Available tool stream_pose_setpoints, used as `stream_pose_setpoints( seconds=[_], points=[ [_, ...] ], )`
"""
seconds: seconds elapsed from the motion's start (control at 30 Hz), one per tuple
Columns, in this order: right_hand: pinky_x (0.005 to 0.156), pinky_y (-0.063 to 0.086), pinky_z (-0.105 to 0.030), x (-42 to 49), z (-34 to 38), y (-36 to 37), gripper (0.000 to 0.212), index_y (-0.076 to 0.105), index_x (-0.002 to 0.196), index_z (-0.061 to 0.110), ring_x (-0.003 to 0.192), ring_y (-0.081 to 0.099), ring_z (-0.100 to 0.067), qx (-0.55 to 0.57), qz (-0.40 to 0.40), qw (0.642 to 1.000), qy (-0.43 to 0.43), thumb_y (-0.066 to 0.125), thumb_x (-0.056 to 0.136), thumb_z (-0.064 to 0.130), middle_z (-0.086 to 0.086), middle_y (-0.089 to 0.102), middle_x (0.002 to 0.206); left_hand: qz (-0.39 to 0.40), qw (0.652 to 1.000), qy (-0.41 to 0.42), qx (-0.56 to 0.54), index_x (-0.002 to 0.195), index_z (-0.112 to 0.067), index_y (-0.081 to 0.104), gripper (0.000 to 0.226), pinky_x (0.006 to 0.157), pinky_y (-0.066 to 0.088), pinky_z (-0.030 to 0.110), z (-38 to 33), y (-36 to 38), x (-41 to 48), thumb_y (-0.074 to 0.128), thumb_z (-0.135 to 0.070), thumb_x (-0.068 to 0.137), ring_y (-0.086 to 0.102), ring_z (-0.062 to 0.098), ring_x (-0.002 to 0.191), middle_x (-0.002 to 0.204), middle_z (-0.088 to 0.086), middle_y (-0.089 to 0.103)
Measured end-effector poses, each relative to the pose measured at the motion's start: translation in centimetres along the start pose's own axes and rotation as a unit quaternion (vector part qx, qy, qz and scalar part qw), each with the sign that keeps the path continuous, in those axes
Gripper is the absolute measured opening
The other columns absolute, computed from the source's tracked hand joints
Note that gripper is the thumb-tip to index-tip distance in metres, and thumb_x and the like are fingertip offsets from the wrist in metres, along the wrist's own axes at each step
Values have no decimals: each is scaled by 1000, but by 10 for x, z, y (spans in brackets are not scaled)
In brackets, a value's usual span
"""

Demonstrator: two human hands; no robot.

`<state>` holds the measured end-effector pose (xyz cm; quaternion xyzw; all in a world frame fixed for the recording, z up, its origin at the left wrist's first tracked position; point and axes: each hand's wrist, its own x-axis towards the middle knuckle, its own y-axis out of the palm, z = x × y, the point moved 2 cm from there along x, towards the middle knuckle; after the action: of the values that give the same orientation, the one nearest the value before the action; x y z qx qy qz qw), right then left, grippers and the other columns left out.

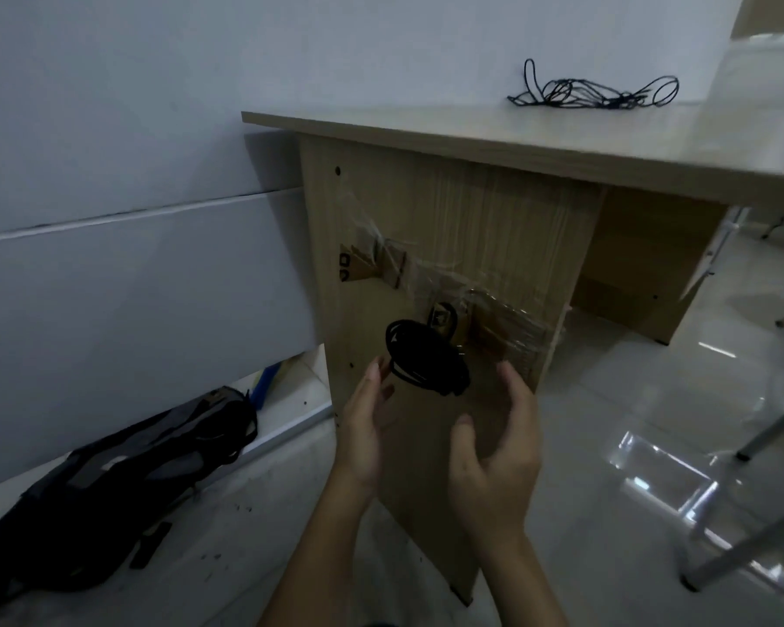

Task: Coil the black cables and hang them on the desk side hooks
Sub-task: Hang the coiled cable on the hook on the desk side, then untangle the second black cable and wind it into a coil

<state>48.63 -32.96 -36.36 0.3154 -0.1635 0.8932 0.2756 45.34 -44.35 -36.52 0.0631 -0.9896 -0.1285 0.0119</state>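
Note:
A coiled black cable [426,359] hangs against the wooden desk side panel [471,228] from the lower cardboard hook [444,319] taped there. My left hand [367,427] is just left of and below the coil, fingers straight, fingertips close to its edge. To the right of the coil my right hand [499,450] is held open with relaxed fingers, apart from it. A second cardboard hook [358,264] sits higher on the panel, bare. On the desk top far right lies a loose tangled black cable [598,92].
A dark backpack [114,486] lies on the tiled floor at the left, against the white wall panel. Metal chair legs [743,527] stand at the right. The desk top edge [471,142] overhangs the side panel.

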Motion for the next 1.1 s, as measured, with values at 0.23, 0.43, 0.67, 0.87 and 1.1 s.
stream_pose_setpoints(
  seconds=[0.23, 0.43, 0.67, 0.87, 1.1],
  points=[
    [99, 32, -36, 2, 71, -16, 52, 36, 133, 13, 122, 33, -22, -146, 64, 984, 79, 47, 82, 20, -10, 35, 134, -98, 982, -122, 103, 143, -18, 37, 51, 114, 26, 34, -82, 5, -33, 33, -42, 98, 35, 11, 132, 147, -6, 37],
    [93, 34, -31, 48, 158, -24, 61, 41, 126, 8, 116, 36, -22, -166, 191, 966, 52, 66, 72, -4, -20, 45, 128, -166, 957, -84, 222, 135, -10, 46, 39, 86, 24, 10, -188, 35, -55, 36, -26, 101, 41, 6, 115, 135, 0, 46],
    [101, 20, -6, 182, 251, -42, 39, 51, 125, -2, 115, 38, -16, -97, 202, 973, 46, 44, 90, 14, -20, 48, 126, -172, 936, -8, 306, 130, -11, 52, 35, 105, 31, 32, -326, 90, -26, 44, -23, 98, 45, 18, 125, 133, 2, 51],
    [100, 23, -9, 291, 257, -70, 41, 52, 122, -4, 112, 43, -14, -133, 155, 975, 88, 38, 92, 19, -16, 51, 121, -62, 941, -9, 331, 137, -9, 44, 41, 109, 25, 27, -378, 169, 10, 41, -22, 98, 38, 17, 131, 142, 3, 43],
    [93, 27, -14, 384, 185, -102, 34, 49, 128, 1, 117, 45, -22, -149, 194, 962, 122, 44, 96, 12, -11, 48, 126, 18, 929, 19, 369, 133, -2, 48, 40, 105, 27, 23, -358, 281, 65, 46, -15, 96, 41, 20, 131, 141, 11, 47]
  ],
)
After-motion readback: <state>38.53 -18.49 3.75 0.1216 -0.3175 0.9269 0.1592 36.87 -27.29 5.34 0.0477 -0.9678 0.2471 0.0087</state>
